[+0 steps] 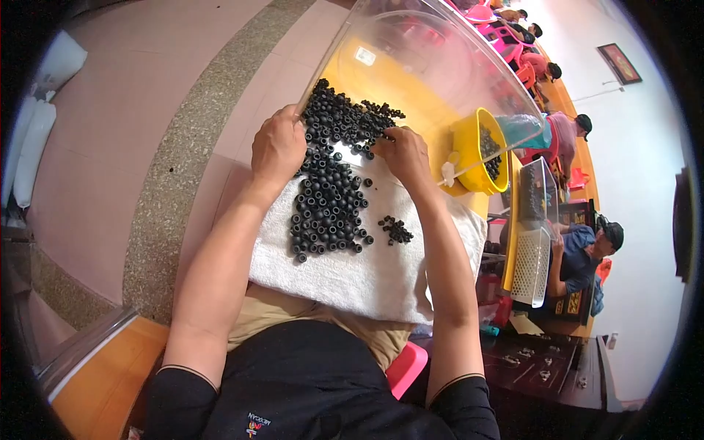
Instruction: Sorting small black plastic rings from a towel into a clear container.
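Note:
Small black round parts with holes (326,198), much like beads, lie spread over a white towel (282,268) on my lap and heaped in a see-through plastic bin (433,62). My left hand (280,150) is closed at the bin's left edge, its fingertips partly hidden. On the other side of the heap, my right hand (405,155) has its fingers curled in at the black parts; what they hold is hidden. A separate small cluster of black knobbly pieces (396,230) rests on the towel near my right forearm.
Right of the bin stands a yellow tub (469,150) with dark parts inside. Beyond it are a white perforated basket (529,268) and another see-through bin (537,191). A person (587,253) sits at the right, with several others farther back. White sacks (35,150) stand far left.

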Tool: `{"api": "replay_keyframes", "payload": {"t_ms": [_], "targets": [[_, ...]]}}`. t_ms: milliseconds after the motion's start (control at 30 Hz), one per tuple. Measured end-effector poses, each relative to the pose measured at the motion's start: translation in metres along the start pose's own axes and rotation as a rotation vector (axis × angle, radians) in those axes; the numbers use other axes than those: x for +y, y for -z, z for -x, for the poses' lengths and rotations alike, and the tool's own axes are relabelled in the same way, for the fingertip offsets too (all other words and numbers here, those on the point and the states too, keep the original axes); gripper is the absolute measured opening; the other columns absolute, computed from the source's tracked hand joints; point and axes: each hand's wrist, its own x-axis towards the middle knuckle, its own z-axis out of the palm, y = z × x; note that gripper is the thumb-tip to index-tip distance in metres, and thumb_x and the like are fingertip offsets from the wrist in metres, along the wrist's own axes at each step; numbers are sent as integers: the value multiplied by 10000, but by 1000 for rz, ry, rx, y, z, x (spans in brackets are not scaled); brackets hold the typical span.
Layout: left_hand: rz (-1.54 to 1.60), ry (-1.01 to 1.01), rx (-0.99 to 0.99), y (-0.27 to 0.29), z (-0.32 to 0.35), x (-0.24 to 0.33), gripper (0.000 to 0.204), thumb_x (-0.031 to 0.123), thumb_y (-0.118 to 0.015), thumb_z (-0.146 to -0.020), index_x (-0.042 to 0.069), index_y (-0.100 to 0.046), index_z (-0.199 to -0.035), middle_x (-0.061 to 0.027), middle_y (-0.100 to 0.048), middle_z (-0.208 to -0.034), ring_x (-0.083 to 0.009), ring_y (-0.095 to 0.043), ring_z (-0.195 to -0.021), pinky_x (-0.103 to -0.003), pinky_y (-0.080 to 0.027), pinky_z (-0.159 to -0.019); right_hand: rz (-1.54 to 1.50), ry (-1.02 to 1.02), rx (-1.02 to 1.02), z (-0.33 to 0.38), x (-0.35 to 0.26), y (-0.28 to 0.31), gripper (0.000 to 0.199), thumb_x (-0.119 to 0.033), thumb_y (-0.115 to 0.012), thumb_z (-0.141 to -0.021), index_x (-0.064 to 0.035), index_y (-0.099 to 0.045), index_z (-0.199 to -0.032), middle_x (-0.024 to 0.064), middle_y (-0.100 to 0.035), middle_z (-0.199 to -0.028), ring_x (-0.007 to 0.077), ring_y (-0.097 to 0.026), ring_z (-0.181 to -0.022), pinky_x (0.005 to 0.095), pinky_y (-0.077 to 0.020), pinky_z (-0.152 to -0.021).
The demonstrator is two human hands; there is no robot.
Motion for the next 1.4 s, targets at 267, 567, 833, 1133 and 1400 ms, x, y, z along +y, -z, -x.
{"api": "replay_keyframes", "payload": {"t_ms": [267,567,833,1133,1400], "targets": [[-18,-1,-7,4,0,4,203,114,-561,-918,27,-653,-1076,-220,-707,-997,-438,-659,-968,-524,-520,-868,-148,-40,8,0,12,1,276,-219,-764,-810,-42,-764,-1021,187,-719,-1042,372,-694,-960,425,-544,-872],[-8,1,4,3,1,3,240,103,-535,-912,24,-659,-1103,-225,-706,-1019,-436,-659,-982,-521,-518,-884,-150,-57,12,-1,20,-7,240,-172,-699,-841,-59,-770,-1041,170,-718,-1070,363,-691,-992,424,-544,-881],[-20,26,-13,4,0,5,230,107,-532,-912,31,-661,-1087,-222,-704,-1030,-436,-657,-985,-524,-515,-885,-119,-52,-43,-10,3,0,251,-190,-725,-812,-66,-761,-1028,177,-734,-987,367,-699,-947,437,-542,-860],[1,23,-20,2,-1,2,222,114,-544,-919,30,-657,-1092,-220,-706,-1030,-431,-660,-988,-521,-518,-887,-195,167,161,3,29,-13,222,-96,-637,-918,-36,-724,-1114,166,-693,-1012,304,-693,-808,375,-545,-753],[-28,11,-14,1,0,0,224,124,-564,-917,27,-654,-1097,-219,-707,-1025,-427,-660,-991,-517,-520,-888,-373,125,142,55,30,15,143,-72,-655,-920,-26,-702,-1048,171,-678,-915,305,-671,-796,367,-529,-722]]}}
